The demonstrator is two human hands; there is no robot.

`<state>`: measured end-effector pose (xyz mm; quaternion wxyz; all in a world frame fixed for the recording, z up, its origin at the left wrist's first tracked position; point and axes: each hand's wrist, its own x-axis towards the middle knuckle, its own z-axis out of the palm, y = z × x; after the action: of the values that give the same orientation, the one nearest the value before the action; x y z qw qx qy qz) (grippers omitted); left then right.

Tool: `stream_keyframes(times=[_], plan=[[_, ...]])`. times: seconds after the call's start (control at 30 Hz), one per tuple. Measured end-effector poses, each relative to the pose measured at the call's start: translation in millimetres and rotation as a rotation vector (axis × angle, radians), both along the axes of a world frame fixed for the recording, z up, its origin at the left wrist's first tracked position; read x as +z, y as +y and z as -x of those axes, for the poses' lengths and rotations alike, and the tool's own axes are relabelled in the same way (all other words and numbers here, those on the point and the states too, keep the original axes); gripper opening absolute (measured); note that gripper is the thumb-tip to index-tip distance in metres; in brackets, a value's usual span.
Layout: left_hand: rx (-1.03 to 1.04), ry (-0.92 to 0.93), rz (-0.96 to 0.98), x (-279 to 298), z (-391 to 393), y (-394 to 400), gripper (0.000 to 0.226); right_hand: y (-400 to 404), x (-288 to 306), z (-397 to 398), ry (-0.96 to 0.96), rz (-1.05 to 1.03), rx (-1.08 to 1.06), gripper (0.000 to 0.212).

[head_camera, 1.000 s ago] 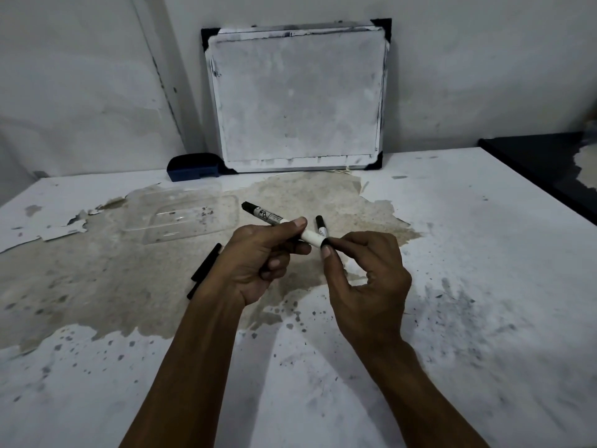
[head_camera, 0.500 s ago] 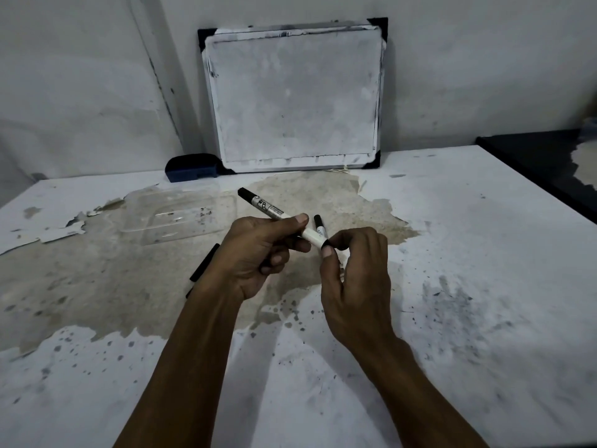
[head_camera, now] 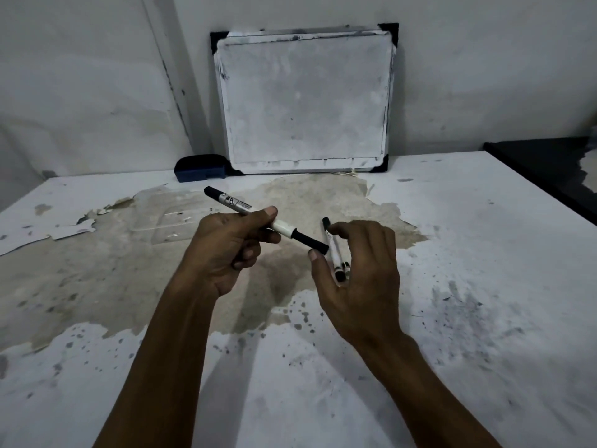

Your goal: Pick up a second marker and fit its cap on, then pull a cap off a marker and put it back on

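Left hand [head_camera: 226, 250] pinches the white-barrelled black-capped marker [head_camera: 265, 221] mid-air above the table centre, cap pointing right. Right hand [head_camera: 358, 276] hangs loosely spread just beside the cap. I'd grip nearer the cap for control.

Illumination is dim and cool, with a muted grey cast. Soft forearm shadows fall on the near table [head_camera: 484, 286], indicating overhead light. The whiteboard [head_camera: 303, 98] shows no glare. Wide-angle distortion bends the table edges at left and right. Focus is slightly soft throughout.
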<state>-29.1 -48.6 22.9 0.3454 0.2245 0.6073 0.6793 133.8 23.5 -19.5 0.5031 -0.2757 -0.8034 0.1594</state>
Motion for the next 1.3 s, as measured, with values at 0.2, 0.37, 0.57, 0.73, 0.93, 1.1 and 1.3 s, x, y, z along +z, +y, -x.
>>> stream_keyframes(times=[0.2, 0.37, 0.57, 0.73, 0.93, 1.1, 1.3], plan=[[0.038, 0.021, -0.052, 0.7, 15.4, -17.3, 0.019, -6.0, 21.4, 33.3, -0.176, -0.185, -0.016, 0.019], [0.231, -0.043, -0.129, 2.4, 57.4, -50.7, 0.016, -9.3, 25.0, 60.8, -0.289, -0.242, 0.024, 0.013], [0.491, -0.155, -0.179, -17.8, 121.5, -99.9, 0.012, -6.9, 38.6, 125.2, -0.431, -0.153, 0.101, 0.018], [0.495, -0.28, -0.236, -38.3, 141.3, -113.1, 0.015, -2.8, 43.2, 220.7, -0.592, -0.13, 0.187, 0.019], [0.475, -0.355, -0.285, -48.9, 147.6, -112.9, 0.014, 7.0, 45.3, 292.0, -0.976, -0.045, 0.228, 0.012], [0.478, -0.366, -0.305, -54.2, 150.3, -111.1, 0.013, 16.3, 42.3, 306.9, -1.185, -0.063, 0.255, 0.022], [0.468, -0.353, -0.325, -52.9, 149.8, -114.6, 0.015, 16.0, 47.2, 285.0, -0.963, -0.073, 0.385, 0.023]])
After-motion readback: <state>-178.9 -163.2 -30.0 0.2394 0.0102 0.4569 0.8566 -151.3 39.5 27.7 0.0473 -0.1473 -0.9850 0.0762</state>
